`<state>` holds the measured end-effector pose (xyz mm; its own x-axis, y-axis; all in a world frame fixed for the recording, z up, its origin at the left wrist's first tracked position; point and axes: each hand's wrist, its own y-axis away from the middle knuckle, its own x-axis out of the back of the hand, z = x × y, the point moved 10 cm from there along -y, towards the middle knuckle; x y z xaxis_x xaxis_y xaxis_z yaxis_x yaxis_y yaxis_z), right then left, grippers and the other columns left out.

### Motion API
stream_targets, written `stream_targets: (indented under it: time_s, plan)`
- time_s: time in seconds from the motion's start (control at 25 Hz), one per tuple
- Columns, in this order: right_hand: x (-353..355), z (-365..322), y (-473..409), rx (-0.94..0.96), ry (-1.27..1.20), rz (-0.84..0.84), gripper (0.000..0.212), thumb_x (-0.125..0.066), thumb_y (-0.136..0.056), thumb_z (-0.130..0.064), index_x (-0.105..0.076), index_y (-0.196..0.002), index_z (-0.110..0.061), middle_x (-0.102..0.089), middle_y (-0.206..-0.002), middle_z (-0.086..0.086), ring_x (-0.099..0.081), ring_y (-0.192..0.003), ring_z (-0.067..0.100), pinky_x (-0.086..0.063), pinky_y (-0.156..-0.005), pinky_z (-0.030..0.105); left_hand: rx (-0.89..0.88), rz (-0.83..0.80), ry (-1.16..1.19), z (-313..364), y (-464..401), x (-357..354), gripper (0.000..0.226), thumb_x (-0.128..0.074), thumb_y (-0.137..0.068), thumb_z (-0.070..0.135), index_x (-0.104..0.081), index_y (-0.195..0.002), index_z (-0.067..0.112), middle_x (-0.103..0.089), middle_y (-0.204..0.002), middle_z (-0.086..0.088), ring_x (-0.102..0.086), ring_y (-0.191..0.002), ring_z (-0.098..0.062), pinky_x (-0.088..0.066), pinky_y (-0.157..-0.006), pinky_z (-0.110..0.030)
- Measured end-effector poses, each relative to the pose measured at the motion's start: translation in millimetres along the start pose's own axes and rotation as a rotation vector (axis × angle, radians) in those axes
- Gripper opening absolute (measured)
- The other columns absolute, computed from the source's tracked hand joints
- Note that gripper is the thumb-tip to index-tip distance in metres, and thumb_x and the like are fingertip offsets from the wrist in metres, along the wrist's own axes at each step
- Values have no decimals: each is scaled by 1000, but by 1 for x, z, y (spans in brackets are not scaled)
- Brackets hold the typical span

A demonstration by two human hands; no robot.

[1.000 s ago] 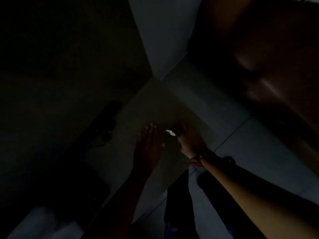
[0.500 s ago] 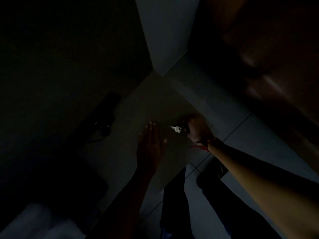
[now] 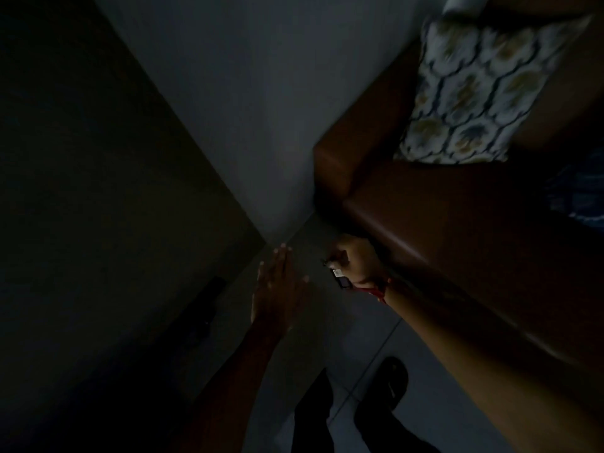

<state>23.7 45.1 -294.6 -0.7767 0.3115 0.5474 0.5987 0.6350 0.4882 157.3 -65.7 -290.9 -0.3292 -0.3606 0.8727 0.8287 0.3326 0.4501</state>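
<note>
Key (image 3: pixel 327 263) with a small tag (image 3: pixel 338 274), its print too blurred to read, pinched in the right hand (image 3: pixel 357 261), whose grip is clamped on it above the floor (image 3: pixel 408 371), just beside the sofa (image 3: pixel 441 223). Left hand (image 3: pixel 277 289) nearby: fingers straight, grip apart. Patterned cushion (image 3: pixel 474 93) on the sofa.

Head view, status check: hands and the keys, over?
Left hand open, fingers straight. Right hand grips keys. Brown sofa close beside right hand; scene very dark.

Both forearms are bare to the near edge. A red thread band (image 3: pixel 376 291) circles the wrist behind the right hand (image 3: pixel 358 263). The legs wear dark trousers (image 3: pixel 313 416). The foot on the right wears a dark slip-on sandal (image 3: pixel 390 385).
</note>
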Motion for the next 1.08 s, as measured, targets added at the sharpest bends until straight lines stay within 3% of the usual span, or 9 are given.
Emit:
stream_targets:
  time_s: [0.16, 0.32, 0.48, 0.56, 0.64, 0.88, 1.08]
  plan:
    - [46, -7, -7, 11, 3, 50, 14, -80, -67, -4, -73, -77, -10, -73, -81, 13, -67, -75, 28, -53, -71, 39, -96, 29, -24, 19, -25, 26, 62, -61, -99, 35, -45, -149, 2, -46, -156, -18, -47, -144, -32, -40, -117, -55]
    - [143, -43, -7, 69, 0, 133, 17, -80, -65, 1, -73, -76, -9, -72, -75, 13, -66, -70, 24, -43, -62, 24, -150, 9, 40, 57, -63, 99, 60, -38, -106, 38, -31, -156, 5, -27, -166, -16, -28, -154, -32, -19, -128, -54]
    - [290, -119, 8, 165, -36, 272, 16, -75, -67, 11, -75, -79, -1, -76, -81, 20, -67, -73, 23, -45, -65, 22, -310, 217, -14, 131, -92, 250, 61, -58, -101, 30, -40, -150, -1, -37, -160, -22, -38, -148, -38, -29, -122, -60]
    - [374, -170, 26, 225, 10, 373, 19, -77, -62, 9, -76, -75, -4, -77, -80, 16, -69, -74, 24, -44, -64, 15, -360, 299, -45, 170, -98, 335, 63, -56, -103, 31, -35, -153, -1, -32, -162, -21, -33, -151, -37, -26, -123, -60]
    - [461, -220, 54, 297, 38, 435, 18, -78, -61, 7, -75, -75, -3, -76, -77, 17, -70, -73, 26, -48, -65, 23, -362, 413, -97, 209, -97, 422, 66, -48, -105, 38, -28, -157, 2, -25, -166, -17, -25, -155, -31, -23, -126, -55]
    - [729, -289, 222, 281, 90, 741, 16, -80, -66, -3, -75, -81, -4, -76, -82, 16, -71, -73, 27, -55, -68, 27, -558, 666, -94, 420, -27, 648, 68, -36, -107, 48, -22, -159, 6, -22, -169, -13, -18, -157, -24, -19, -129, -50]
    - [872, -288, 406, 272, 168, 997, 14, -80, -71, -8, -76, -85, -6, -77, -87, 12, -66, -75, 14, -42, -63, 0, -749, 822, -48, 602, 66, 754, 69, -32, -107, 50, -19, -159, 7, -18, -170, -12, -13, -158, -23, -16, -130, -51]
